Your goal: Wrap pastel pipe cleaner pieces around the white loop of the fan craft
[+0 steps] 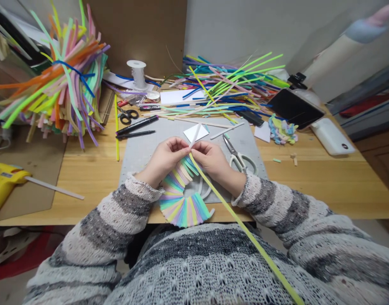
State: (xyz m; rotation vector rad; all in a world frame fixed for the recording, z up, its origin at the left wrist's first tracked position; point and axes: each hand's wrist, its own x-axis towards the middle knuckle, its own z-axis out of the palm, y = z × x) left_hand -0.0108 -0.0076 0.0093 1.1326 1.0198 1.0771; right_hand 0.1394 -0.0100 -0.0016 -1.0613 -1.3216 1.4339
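Both hands meet over the grey mat, fingertips pinched together. A curved band of pastel pipe cleaners [184, 212], striped in pink, yellow, blue, green and purple, hangs below them in an open ring. My left hand [167, 157] pinches the upper end of this band, where a white pipe cleaner [196, 134] sticks up between the fingers. My right hand [212, 159] is closed at the same spot on a long yellow pipe cleaner [235, 218], which slants down to the lower right across the sweater. The exact contact between fingertips is partly hidden.
Scissors [235, 154] lie right of my hands on the grey mat [137, 156]. Pens [137, 127] and black scissors [128, 115] are at left. Pipe cleaner piles [232, 82] fill the back, a bundle [64, 84] the left. A yellow glue gun [6, 182] and phone [294, 108] flank.
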